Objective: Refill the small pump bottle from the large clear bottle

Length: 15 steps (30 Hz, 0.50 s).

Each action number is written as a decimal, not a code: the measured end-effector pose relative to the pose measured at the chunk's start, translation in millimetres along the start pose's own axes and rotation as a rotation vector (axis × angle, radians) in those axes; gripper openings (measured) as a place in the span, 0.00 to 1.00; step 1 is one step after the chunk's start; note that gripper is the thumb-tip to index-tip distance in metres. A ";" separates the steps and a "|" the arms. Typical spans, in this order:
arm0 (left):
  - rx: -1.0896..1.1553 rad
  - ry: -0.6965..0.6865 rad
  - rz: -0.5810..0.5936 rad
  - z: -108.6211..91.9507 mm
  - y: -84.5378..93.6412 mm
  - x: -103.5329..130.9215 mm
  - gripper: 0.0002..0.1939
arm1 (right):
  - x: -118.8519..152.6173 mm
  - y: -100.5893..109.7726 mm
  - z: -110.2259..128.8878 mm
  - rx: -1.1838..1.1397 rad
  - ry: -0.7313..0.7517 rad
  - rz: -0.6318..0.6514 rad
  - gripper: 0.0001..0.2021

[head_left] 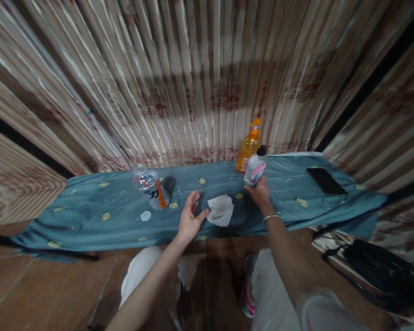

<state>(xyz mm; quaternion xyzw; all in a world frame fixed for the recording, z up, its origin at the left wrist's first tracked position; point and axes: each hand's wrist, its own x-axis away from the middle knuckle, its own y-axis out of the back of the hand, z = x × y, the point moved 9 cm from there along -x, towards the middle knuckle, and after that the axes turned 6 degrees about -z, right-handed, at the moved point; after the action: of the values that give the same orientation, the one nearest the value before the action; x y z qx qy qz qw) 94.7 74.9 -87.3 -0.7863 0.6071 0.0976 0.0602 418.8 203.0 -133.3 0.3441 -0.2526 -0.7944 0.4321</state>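
Observation:
My right hand (260,194), with a bangle on its wrist, grips the lower part of a clear bottle (255,169) with a black cap and pink label. That bottle is slightly tilted, in front of an orange pump bottle (248,149). My left hand (191,218) hovers with fingers apart, its thumb close to a crumpled white tissue (221,210) on the cloth; whether they touch I cannot tell. To the left stands an uncapped clear plastic bottle (151,188) with an orange and black label. A white bottle cap (145,216) lies just in front of it.
A teal patterned cloth (100,230) covers the narrow table. Toward the right end lies a black phone (326,181). Pleated curtains (207,82) hang close behind, with dark poles at both sides. A black bag (379,266) sits low at the right.

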 end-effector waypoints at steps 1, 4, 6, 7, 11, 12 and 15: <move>-0.007 -0.003 -0.021 0.2 10.0 2.6 0.35 | 3.1 3.3 2.3 0.044 0.020 0.014 0.46; -0.034 -0.011 -0.093 3.7 45.6 9.1 0.31 | 12.2 19.1 11.2 0.140 0.074 0.052 0.40; -0.074 -0.013 -0.147 8.7 74.2 10.9 0.28 | 17.9 31.5 18.8 0.204 0.099 0.090 0.34; -0.120 -0.011 -0.175 11.8 89.9 10.5 0.26 | 21.0 36.7 23.3 0.252 0.111 0.119 0.31; -0.256 0.026 -0.267 27.1 153.8 0.4 0.22 | 33.9 50.2 48.6 0.389 0.162 0.215 0.19; -0.290 0.033 -0.299 30.1 169.8 -3.3 0.22 | 37.1 51.6 57.5 0.387 0.179 0.221 0.19; -0.440 0.030 -0.440 35.0 212.8 -11.3 0.24 | 47.3 49.2 85.9 0.372 0.248 0.231 0.19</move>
<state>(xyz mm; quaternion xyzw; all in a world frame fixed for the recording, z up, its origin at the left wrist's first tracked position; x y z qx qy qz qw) -116.6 38.5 -113.7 -0.8944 0.3875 0.1996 -0.1007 359.8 146.7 -59.8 0.4814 -0.3771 -0.6312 0.4770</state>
